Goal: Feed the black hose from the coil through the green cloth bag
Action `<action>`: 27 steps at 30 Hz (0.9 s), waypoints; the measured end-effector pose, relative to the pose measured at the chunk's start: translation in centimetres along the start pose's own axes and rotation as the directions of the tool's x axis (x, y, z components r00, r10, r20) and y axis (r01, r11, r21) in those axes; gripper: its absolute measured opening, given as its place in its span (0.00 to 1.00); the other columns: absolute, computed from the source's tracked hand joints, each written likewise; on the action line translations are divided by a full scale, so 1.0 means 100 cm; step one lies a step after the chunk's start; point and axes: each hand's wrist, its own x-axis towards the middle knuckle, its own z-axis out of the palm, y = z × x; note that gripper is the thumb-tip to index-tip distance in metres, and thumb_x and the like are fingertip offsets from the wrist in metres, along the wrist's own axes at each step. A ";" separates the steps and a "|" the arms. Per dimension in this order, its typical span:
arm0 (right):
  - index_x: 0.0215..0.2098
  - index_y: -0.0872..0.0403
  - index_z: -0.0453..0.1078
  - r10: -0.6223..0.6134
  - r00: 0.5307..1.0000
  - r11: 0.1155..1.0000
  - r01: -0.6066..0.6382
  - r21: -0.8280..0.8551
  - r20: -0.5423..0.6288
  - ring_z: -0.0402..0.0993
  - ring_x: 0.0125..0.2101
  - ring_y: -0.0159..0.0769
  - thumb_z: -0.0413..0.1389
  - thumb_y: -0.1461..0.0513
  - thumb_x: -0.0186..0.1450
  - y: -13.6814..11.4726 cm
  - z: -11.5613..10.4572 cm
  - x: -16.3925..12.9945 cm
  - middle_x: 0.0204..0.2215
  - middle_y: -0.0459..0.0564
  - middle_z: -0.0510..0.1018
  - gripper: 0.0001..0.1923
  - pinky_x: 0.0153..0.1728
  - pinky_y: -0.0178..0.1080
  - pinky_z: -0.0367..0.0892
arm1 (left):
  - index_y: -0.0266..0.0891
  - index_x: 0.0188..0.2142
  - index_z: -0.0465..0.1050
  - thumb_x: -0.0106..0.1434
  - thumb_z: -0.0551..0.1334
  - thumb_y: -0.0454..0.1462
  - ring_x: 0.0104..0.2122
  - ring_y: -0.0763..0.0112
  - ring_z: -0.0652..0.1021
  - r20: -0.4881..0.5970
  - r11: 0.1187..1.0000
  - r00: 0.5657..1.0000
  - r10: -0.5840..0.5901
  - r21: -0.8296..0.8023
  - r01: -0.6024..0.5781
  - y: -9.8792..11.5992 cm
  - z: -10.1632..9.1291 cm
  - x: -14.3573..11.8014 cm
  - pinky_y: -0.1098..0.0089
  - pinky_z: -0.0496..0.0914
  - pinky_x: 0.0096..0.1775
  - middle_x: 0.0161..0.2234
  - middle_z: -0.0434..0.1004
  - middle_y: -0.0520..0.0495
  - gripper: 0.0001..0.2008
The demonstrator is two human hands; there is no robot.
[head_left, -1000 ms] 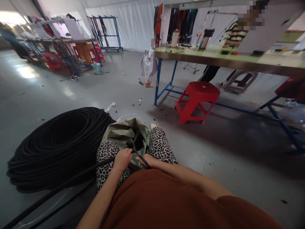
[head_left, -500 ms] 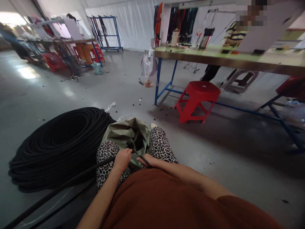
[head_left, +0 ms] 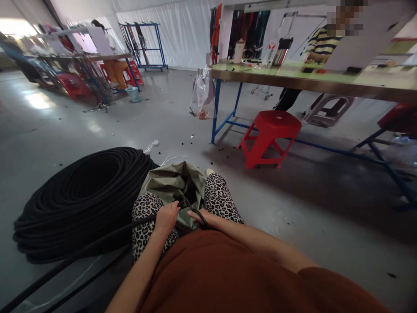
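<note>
My left hand (head_left: 167, 216) is closed around a thick black cord (head_left: 112, 237) near its end, over my left knee. The cord runs from my fist down to the lower left. In my right hand (head_left: 204, 216) is a pair of scissors (head_left: 199, 214) with black handles; the blades point up and left, a short way from the cord's end. Between my knees an open green sack (head_left: 163, 178) stands below both hands. What lies inside it is too dark to make out. A big coil of black cord (head_left: 81, 195) lies on the floor to my left.
A red stool (head_left: 276, 126) stands ahead to the right by a long workbench (head_left: 309, 82) with blue legs. Behind the bench sits a person in a striped top (head_left: 322, 43). A clear plastic bag (head_left: 202, 93) hangs at the bench's end. Small black bits are scattered on the floor.
The scissors have drawn slightly right, away from the cord's end, and their blades now point more steeply upward. My left hand has shifted very little and keeps hold of the cord.
</note>
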 end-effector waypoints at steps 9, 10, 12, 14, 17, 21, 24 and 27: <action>0.24 0.57 0.67 0.069 0.997 0.997 -0.070 0.045 0.015 0.66 0.15 0.30 0.55 0.49 0.67 -0.003 -0.002 -0.004 0.15 0.46 0.69 0.22 0.16 0.31 0.61 | 0.38 0.44 0.72 0.64 0.58 0.36 0.38 0.63 0.80 0.002 0.997 1.000 -0.026 -0.078 0.026 0.000 -0.003 0.001 0.67 0.71 0.39 0.39 0.81 0.43 0.10; 0.24 0.57 0.66 0.074 0.997 0.996 -0.075 0.050 0.018 0.65 0.15 0.30 0.55 0.49 0.68 -0.003 -0.002 -0.004 0.14 0.45 0.69 0.22 0.16 0.31 0.61 | 0.38 0.44 0.71 0.63 0.58 0.35 0.38 0.63 0.80 0.007 0.997 1.000 -0.019 -0.079 0.019 -0.001 -0.003 0.001 0.67 0.71 0.39 0.39 0.81 0.43 0.10; 0.24 0.57 0.66 0.076 0.997 0.996 -0.076 0.040 0.024 0.65 0.15 0.30 0.54 0.50 0.69 -0.005 -0.002 -0.005 0.14 0.45 0.68 0.22 0.16 0.31 0.61 | 0.38 0.44 0.72 0.63 0.59 0.35 0.39 0.63 0.80 0.006 0.996 1.000 -0.001 -0.086 0.001 -0.003 -0.002 0.001 0.67 0.71 0.41 0.39 0.81 0.44 0.10; 0.23 0.57 0.66 0.071 0.997 0.997 -0.072 0.017 0.031 0.65 0.15 0.29 0.54 0.51 0.69 -0.007 -0.003 -0.007 0.13 0.44 0.68 0.22 0.16 0.30 0.61 | 0.37 0.45 0.72 0.64 0.58 0.35 0.40 0.62 0.80 -0.008 0.996 1.000 0.015 -0.087 -0.015 -0.005 -0.001 0.001 0.66 0.71 0.42 0.40 0.81 0.43 0.11; 0.23 0.57 0.66 0.056 0.997 0.998 -0.057 0.005 0.044 0.65 0.15 0.29 0.54 0.51 0.69 -0.009 -0.005 -0.011 0.13 0.44 0.68 0.22 0.17 0.29 0.60 | 0.36 0.47 0.72 0.66 0.57 0.38 0.39 0.60 0.80 -0.034 0.997 0.999 0.025 -0.069 -0.027 -0.008 -0.001 0.001 0.63 0.71 0.41 0.40 0.82 0.41 0.13; 0.23 0.57 0.66 0.034 0.998 0.999 -0.033 -0.005 0.052 0.65 0.15 0.28 0.54 0.52 0.69 -0.008 -0.005 -0.010 0.12 0.44 0.68 0.22 0.17 0.29 0.61 | 0.35 0.48 0.72 0.68 0.55 0.39 0.38 0.60 0.81 -0.041 0.999 0.999 0.024 -0.047 -0.026 -0.009 -0.001 0.002 0.62 0.71 0.40 0.41 0.82 0.39 0.14; 0.22 0.57 0.66 0.035 0.998 0.999 -0.034 -0.028 0.043 0.65 0.14 0.28 0.54 0.52 0.69 -0.005 -0.004 -0.006 0.12 0.43 0.67 0.22 0.16 0.29 0.60 | 0.34 0.48 0.72 0.68 0.54 0.39 0.38 0.60 0.81 -0.035 0.999 0.999 0.016 -0.047 -0.017 -0.008 -0.001 0.003 0.63 0.70 0.40 0.41 0.82 0.39 0.15; 0.22 0.57 0.66 0.053 0.998 0.999 -0.053 -0.011 0.030 0.64 0.13 0.28 0.55 0.53 0.68 -0.003 -0.003 -0.003 0.12 0.43 0.67 0.21 0.16 0.29 0.60 | 0.35 0.48 0.72 0.67 0.55 0.38 0.39 0.60 0.80 -0.048 0.998 0.999 0.000 -0.064 -0.003 -0.007 -0.002 0.003 0.62 0.71 0.40 0.40 0.81 0.40 0.14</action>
